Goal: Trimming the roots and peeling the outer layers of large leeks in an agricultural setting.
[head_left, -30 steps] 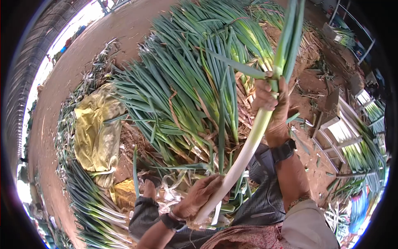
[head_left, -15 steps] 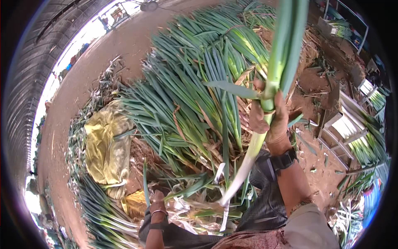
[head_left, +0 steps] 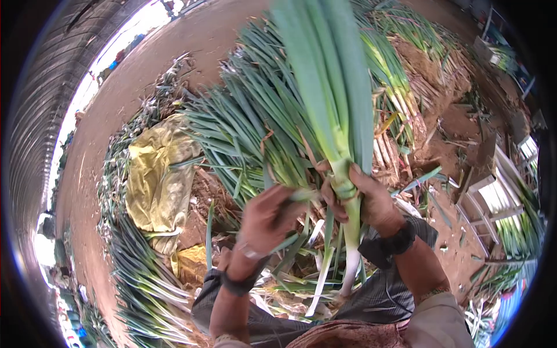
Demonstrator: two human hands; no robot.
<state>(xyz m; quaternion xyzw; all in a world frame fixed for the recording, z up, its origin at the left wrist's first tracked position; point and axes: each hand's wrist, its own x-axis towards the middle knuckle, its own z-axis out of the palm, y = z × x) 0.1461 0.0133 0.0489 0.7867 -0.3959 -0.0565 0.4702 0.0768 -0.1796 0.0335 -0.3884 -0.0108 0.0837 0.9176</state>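
Upright in front of me stands a large green onion [head_left: 333, 98], its broad green leaves fanning upward and its white base pointing down toward my lap. My right hand [head_left: 374, 200] is closed around its stalk, just below where the leaves part. Beside it on the left, my left hand [head_left: 264, 220] has its fingers bent and slightly blurred. A short pale-green leaf piece [head_left: 303, 195] shows at those fingertips, close to the stalk. Behind the hands lies a big heap of green onions [head_left: 249, 122], leaves pointing away to the far left.
A dirty yellow sack [head_left: 159, 180] lies left of the heap. Trimmed green onions [head_left: 148, 284] are laid at the near left. To the right, a metal-framed rack [head_left: 478, 217] holds more stalks above brown dirt ground [head_left: 438, 232] scattered with leaf scraps.
My left hand has risen from beside my left knee to the stalk. The right hand has lowered the green onion and brought it slightly left. The leaf that stuck out leftward no longer shows there.
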